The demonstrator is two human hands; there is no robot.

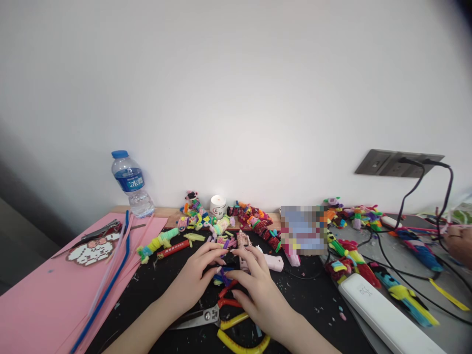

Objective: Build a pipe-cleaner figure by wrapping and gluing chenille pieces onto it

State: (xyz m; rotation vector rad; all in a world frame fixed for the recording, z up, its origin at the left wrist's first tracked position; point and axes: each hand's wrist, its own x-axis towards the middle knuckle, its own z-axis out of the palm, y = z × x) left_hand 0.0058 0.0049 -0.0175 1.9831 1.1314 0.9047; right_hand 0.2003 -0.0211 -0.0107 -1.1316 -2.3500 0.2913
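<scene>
On the black mat [155, 290] before me, my left hand [195, 278] and right hand [254, 287] met over one small purple-and-blue pipe-cleaner piece [223, 273], fingertips pinching it; my fingers hid most of it. One pair of scissors [201, 317] and one yellow-handled pliers [239, 339] lay partly under my right wrist. One water bottle [132, 184] stood by the wall. Another person's hand [460, 243] was cut off at the right edge.
</scene>
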